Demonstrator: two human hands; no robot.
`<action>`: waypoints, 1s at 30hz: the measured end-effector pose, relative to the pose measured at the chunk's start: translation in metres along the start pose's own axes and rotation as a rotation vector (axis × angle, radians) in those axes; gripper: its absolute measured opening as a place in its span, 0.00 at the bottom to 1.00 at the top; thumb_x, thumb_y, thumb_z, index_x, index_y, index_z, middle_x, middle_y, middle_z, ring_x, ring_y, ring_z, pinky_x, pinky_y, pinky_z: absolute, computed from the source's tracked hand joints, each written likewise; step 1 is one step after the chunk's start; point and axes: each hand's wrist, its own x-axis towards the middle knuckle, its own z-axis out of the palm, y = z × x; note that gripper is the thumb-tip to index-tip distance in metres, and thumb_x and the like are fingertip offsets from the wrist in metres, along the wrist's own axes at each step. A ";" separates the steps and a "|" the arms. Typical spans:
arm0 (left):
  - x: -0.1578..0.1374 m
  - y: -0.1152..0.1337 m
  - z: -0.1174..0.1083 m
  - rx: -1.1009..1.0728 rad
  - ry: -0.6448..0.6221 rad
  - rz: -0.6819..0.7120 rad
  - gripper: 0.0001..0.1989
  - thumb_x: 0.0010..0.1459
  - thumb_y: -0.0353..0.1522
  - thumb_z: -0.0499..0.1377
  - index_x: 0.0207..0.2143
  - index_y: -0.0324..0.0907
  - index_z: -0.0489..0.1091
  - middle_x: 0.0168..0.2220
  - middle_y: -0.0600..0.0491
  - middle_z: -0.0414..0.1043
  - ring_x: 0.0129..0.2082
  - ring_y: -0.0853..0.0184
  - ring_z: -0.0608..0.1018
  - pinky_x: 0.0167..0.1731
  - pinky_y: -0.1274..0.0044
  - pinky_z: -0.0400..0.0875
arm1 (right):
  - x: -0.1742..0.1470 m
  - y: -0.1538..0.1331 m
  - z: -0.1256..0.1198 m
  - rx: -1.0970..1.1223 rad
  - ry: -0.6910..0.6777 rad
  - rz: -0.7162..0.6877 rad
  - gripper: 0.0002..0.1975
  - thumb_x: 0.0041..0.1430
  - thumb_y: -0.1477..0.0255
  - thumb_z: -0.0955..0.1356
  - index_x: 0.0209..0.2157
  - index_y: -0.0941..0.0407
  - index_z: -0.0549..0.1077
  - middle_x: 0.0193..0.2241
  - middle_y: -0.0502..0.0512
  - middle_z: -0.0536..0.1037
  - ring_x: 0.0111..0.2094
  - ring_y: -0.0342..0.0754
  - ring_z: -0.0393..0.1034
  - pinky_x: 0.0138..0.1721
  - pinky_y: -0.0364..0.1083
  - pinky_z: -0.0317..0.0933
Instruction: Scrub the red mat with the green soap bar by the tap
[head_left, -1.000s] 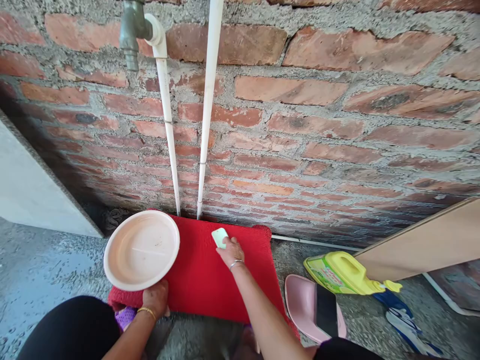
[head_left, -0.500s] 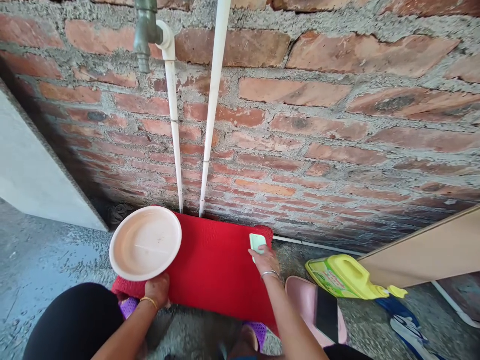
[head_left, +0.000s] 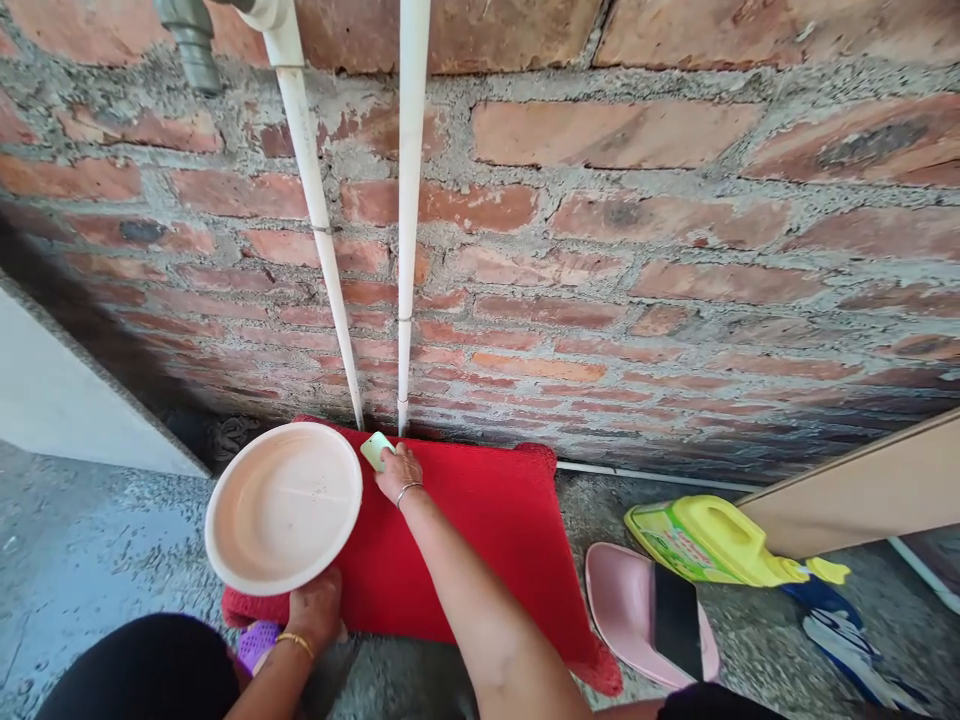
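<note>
A pale peach plastic basin (head_left: 289, 505) sits tilted over the left end of a thick red mat (head_left: 480, 560). My left hand (head_left: 315, 605) is closed at the basin's near right rim, its fingers partly hidden beneath. In my right hand (head_left: 397, 472) is a pale green oblong block (head_left: 377, 450) with rounded corners. Its underside is hidden, so I cannot tell whether it is a brush or a bar of soap. That hand is over the mat's far edge, just right of the basin.
Two white pipes (head_left: 406, 220) run down the brick wall (head_left: 600, 290) behind the mat, with a grey tap (head_left: 191, 45) upper left. To the right lie a pink dustpan-like tray (head_left: 619, 600) holding a dark phone-like slab (head_left: 675, 620), a yellow detergent bottle (head_left: 712, 540) and blue-white slippers (head_left: 847, 650).
My right hand has moved left with the pale green block, from the mat's right end to beside the basin. The view has shifted; my left hand stays at the basin.
</note>
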 end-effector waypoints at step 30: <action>0.002 0.001 0.006 0.031 0.107 -0.008 0.27 0.36 0.27 0.66 0.44 0.35 0.68 0.42 0.40 0.74 0.45 0.55 0.76 0.44 0.68 0.69 | -0.045 0.069 -0.021 0.105 0.135 0.246 0.16 0.49 0.62 0.69 0.41 0.51 0.72 0.40 0.54 0.68 0.41 0.48 0.66 0.39 0.43 0.57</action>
